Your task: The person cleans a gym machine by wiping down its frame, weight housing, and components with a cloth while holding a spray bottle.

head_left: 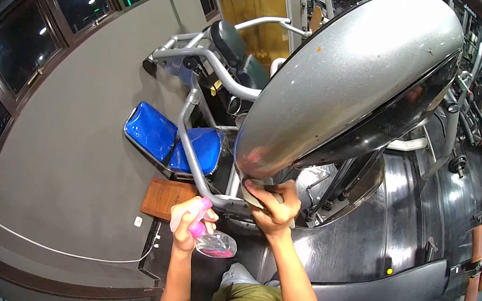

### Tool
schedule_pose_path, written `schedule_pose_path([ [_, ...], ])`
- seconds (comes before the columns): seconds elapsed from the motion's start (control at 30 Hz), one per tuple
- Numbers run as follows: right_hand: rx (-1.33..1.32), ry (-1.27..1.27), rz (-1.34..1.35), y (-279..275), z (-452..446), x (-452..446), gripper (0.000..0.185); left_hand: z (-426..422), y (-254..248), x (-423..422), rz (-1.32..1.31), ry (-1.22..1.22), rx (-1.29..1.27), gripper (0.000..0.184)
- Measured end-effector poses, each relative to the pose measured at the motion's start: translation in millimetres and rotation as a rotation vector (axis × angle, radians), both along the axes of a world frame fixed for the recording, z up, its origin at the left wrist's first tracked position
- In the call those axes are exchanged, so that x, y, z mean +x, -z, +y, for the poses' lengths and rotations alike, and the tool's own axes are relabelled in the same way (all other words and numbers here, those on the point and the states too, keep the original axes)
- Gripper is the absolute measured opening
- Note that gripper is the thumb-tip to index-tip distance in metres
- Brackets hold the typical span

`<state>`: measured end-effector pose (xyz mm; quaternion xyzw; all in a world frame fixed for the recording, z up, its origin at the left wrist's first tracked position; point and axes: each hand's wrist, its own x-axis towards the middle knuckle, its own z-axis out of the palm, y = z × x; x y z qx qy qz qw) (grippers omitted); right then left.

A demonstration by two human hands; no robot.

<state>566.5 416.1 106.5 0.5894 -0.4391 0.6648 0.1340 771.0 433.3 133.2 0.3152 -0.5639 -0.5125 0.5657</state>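
My left hand [185, 226] is wrapped round the pink head of a clear spray bottle [217, 245], which has some pink liquid in it and points to the right. My right hand [277, 207] grips a pale folded cloth [256, 195] against the lower end of a large silver machine cover [348, 73]. The cover is rounded and glossy, with a black side panel and small marks on its surface. Part of the cloth is hidden under my right fingers.
A blue padded chair [150, 130] and a wooden box [166, 198] stand at the left by the grey wall [76, 104]. Behind is a PLAMAX machine [254, 0]. A black bench pad [375, 290] lies at the lower right, with weight equipment beyond.
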Motion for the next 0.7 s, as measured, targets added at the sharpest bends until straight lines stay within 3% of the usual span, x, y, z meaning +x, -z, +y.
schedule_pose_path([
  [0.17,0.309,0.055,0.046,66,-10,18,0.049,-3,3,4,0.014,0.046,-0.018,0.051],
  [0.33,0.178,0.086,-0.002,15,-9,27,0.050,-9,5,11,0.005,0.052,-0.009,0.050],
  [0.5,0.035,0.085,-0.001,-22,-7,31,0.066,-16,2,13,0.014,0.057,0.012,0.050],
  [0.7,0.295,0.130,0.015,86,-24,44,0.055,-20,3,19,-0.018,0.095,-0.015,0.054],
])
